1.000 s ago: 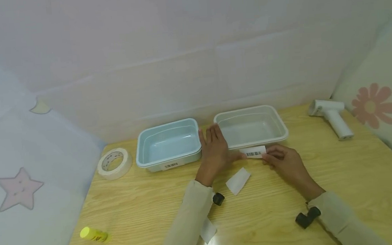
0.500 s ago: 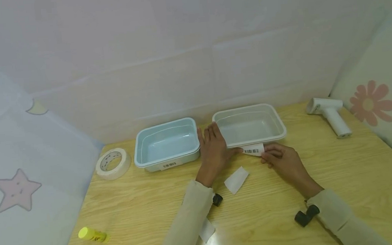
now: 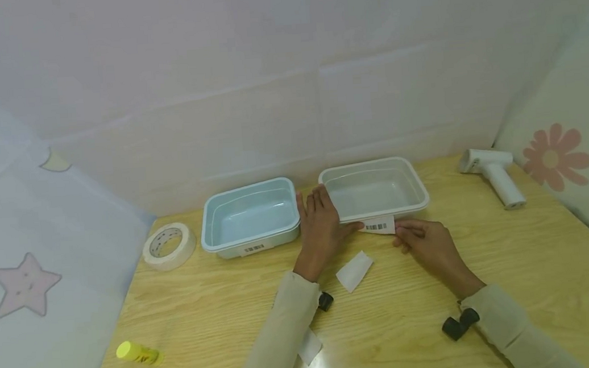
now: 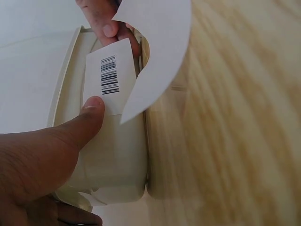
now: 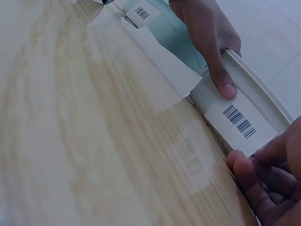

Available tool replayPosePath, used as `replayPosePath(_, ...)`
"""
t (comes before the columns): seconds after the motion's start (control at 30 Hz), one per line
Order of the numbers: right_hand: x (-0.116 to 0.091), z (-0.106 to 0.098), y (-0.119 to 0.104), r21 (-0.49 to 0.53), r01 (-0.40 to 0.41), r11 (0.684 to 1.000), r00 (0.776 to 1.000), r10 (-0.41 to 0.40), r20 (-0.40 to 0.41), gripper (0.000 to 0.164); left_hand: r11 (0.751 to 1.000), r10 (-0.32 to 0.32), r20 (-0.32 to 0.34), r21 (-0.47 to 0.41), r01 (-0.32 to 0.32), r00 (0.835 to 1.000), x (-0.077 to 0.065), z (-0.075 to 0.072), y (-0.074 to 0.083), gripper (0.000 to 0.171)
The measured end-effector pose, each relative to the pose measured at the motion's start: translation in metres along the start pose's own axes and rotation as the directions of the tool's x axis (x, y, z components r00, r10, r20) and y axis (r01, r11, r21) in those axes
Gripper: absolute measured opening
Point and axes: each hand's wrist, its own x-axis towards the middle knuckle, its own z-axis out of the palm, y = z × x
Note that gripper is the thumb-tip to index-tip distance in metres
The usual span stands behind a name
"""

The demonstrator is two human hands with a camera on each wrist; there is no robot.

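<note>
A white barcode label (image 3: pixel 378 225) lies against the front wall of a pale grey plastic container (image 3: pixel 419 202). My left hand (image 3: pixel 320 228) holds the container's left end, fingers along its side. Its thumb presses the label's left end in both wrist views. My right hand (image 3: pixel 428 243) pinches the label's right edge between thumb (image 5: pixel 275 149) and fingertips. In the left wrist view the label's right part stands slightly off the wall. A light blue container (image 3: pixel 250 215) with a similar barcode label (image 3: pixel 257 249) stands just left of my left hand.
A loose white paper piece (image 3: pixel 355 271) lies before the grey container, and another paper (image 3: pixel 310 347) is partly under my left sleeve. A tape roll (image 3: pixel 169 247) and a yellow glue stick (image 3: pixel 138 353) lie at left. A white handheld scanner (image 3: pixel 494 176) lies back right.
The label has come closer against the grey container's front wall, its right end straighter. My right hand has shifted slightly with it; my left hand keeps its place.
</note>
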Motion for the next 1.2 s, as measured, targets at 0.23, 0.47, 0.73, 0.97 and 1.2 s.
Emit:
replayPosePath(0.23, 0.0, 0.0, 0.001, -0.038, 0.031, 0.999, 0.999, -0.032, -0.031, 0.034, 1.0, -0.005, -0.003, -0.008, 0.005, 1.0, -0.001, -0.001, 0.001, 0.134)
replayPosePath(0.47, -0.002, 0.002, 0.0, -0.057, 0.096, 0.994, 0.986, -0.103, -0.129, 0.03, 1.0, -0.001, -0.005, -0.027, 0.001, 1.0, -0.002, -0.001, 0.001, 0.133)
replayPosePath(0.73, -0.004, 0.019, -0.015, -0.217, 0.424, 0.879, 0.902, -0.431, 0.018, 0.02, 1.0, 0.009, -0.016, -0.016, -0.009, 1.0, 0.001, 0.0, 0.0, 0.133)
replayPosePath(0.97, 0.004, 0.028, -0.016, -0.149, 0.377, 0.914, 0.923, -0.357, 0.146, 0.033, 1.0, 0.002, 0.002, -0.012, -0.002, 1.0, 0.0, -0.001, 0.0, 0.133)
replayPosePath(1.2, -0.004, 0.012, -0.006, -0.064, 0.212, 0.975, 0.975, -0.216, -0.051, 0.026, 1.0, 0.005, -0.012, -0.028, -0.006, 1.0, 0.0, -0.002, 0.0, 0.131)
